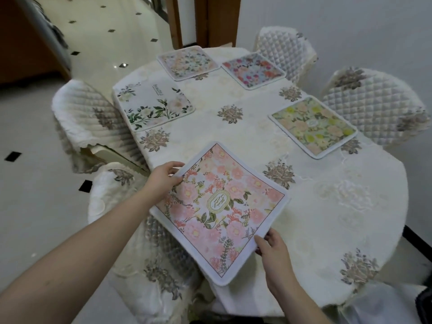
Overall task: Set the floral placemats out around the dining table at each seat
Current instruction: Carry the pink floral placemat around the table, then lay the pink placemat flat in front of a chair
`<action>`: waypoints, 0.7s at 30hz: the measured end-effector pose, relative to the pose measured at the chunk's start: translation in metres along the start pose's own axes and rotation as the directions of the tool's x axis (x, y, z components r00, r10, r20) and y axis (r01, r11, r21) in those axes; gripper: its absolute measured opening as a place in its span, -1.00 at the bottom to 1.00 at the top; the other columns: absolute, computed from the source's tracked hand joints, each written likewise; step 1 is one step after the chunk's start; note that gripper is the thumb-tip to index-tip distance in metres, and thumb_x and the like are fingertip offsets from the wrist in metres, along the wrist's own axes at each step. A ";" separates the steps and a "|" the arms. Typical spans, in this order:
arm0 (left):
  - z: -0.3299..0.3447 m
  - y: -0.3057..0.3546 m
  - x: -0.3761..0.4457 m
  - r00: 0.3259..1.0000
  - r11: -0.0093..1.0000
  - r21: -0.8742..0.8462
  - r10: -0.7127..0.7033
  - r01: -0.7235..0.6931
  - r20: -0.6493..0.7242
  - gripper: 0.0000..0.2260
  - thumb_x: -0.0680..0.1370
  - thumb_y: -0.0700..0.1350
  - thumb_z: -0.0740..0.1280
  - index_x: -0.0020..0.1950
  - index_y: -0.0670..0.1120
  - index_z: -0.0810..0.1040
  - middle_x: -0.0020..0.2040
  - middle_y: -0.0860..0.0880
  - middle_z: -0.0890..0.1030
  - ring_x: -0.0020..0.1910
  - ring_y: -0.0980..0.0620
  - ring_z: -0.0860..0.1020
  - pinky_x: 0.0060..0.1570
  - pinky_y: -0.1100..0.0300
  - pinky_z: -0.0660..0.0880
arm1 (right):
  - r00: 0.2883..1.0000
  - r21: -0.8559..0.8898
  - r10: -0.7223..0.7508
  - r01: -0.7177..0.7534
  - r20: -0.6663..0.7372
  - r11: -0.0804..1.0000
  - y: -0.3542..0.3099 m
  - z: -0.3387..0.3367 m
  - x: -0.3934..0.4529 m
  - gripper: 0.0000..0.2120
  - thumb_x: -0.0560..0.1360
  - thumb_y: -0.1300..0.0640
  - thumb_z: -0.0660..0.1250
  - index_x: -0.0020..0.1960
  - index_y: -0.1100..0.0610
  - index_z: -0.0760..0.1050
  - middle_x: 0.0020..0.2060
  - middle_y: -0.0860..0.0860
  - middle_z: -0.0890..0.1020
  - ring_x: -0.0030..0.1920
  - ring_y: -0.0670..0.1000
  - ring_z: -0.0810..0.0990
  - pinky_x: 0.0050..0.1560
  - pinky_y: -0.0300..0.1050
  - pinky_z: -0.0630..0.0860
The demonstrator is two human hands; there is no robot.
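Here the left hand pinches the pink mat at its nine o'clock corner, and the right hand grips the five o'clock edge, probably to square it to this seat. The mat lies between them, its near corner overhanging the table. Four mats, from ten to two o'clock, already lie placed.

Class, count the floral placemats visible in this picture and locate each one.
5: pink placemat held near; white placemat left; yellow placemat right; pastel placemat and blue placemat far end. None appear hidden.
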State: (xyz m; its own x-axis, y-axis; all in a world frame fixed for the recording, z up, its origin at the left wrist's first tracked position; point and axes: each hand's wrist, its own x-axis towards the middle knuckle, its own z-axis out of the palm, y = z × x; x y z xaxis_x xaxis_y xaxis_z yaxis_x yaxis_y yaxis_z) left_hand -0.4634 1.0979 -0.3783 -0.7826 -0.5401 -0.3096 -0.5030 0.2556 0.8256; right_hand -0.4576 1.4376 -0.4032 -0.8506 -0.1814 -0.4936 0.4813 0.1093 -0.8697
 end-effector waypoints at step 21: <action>0.029 0.007 0.127 0.980 0.936 0.347 0.006 0.065 -0.199 -0.76 0.63 -0.24 0.30 0.28 -0.17 0.61 0.25 -0.12 0.64 0.19 -0.07 0.58 0.10 0.26 0.40 | 0.951 -0.167 0.223 -0.189 0.215 0.968 -0.007 0.028 0.126 -0.87 0.56 0.24 0.35 -0.12 0.30 0.55 -0.23 0.18 0.72 -0.30 0.04 0.66 -0.35 -0.21 0.54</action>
State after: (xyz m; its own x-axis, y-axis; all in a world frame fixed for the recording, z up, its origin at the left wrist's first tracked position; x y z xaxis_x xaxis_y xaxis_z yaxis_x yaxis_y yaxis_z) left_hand -0.5771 1.0545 -0.4251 -0.6971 -0.6871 -0.2047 -0.6483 0.4822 0.5892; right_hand -0.5626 1.3868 -0.4599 -0.6559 -0.3586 -0.6643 0.5912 0.3032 -0.7474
